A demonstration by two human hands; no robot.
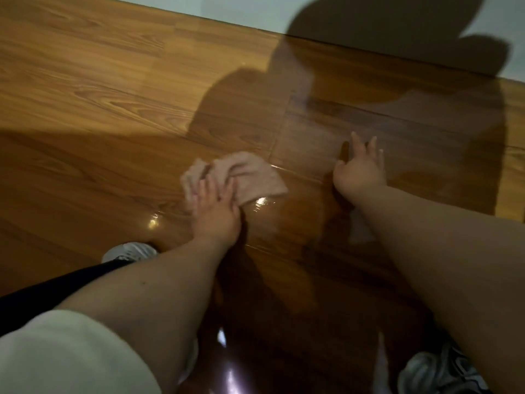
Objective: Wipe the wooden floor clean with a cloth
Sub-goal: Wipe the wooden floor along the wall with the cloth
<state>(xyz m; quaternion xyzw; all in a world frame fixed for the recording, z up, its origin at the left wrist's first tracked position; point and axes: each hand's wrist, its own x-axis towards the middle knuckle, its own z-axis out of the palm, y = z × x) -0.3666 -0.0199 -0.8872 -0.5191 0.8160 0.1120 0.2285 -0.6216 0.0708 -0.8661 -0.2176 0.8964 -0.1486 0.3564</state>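
Pink cloth [255, 177] — left hand [216, 207] presses it flat | right hand [360, 169] spread on floor [113, 81]

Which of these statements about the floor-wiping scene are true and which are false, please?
1. The left hand presses the crumpled pale pink cloth onto the glossy brown wooden floor. True.
2. The right hand holds a second cloth. False: it rests on the floor with fingers spread and holds nothing.
3. The cloth lies against the pale wall. False: bare floor separates them.
4. A grey-and-white trainer shows beside the left forearm. True.
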